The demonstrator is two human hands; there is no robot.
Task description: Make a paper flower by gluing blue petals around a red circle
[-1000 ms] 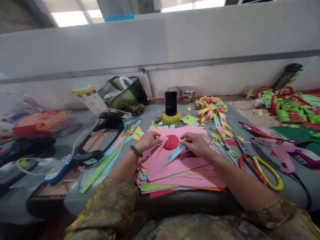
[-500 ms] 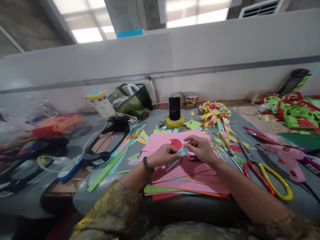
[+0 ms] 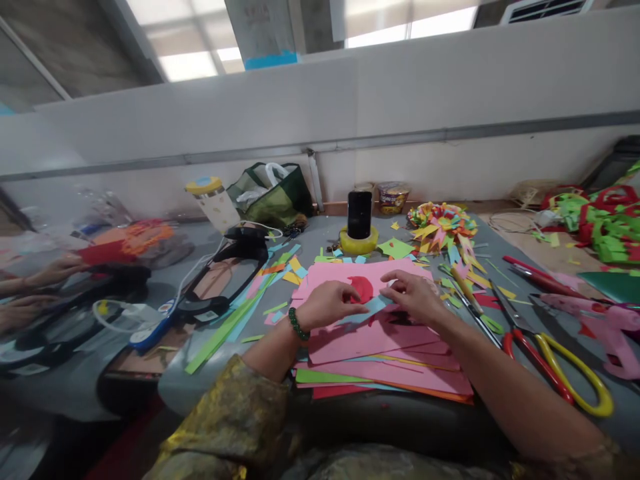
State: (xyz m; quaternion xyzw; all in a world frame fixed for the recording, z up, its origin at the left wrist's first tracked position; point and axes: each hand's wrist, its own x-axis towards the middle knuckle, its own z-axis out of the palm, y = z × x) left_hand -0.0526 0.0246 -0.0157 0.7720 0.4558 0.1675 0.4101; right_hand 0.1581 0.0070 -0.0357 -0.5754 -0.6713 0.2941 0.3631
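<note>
A light blue paper strip (image 3: 374, 308) stretches between my two hands, above a stack of pink paper sheets (image 3: 345, 347). My left hand (image 3: 330, 305), with a dark green bead bracelet at its wrist, pinches the strip's left end. The right end is between the thumb and fingers of my right hand (image 3: 416, 297). Just behind the strip, a red paper piece (image 3: 361, 288) lies on the top pink sheet, partly covered by my left fingers. Under my right hand is a dark object I cannot make out.
On the right lie large scissors (image 3: 545, 360) with red and yellow handles and a pink glue gun (image 3: 595, 320). A phone (image 3: 359, 215) stands in a yellow tape roll (image 3: 359, 244) behind the stack. Green strips (image 3: 220, 333) lie left. At far left, a co-worker's hands (image 3: 55, 273) show.
My hands have drawn slightly apart, and the blue strip now shows longer and flatter between them. The whole view has shifted, so things appear further right.
</note>
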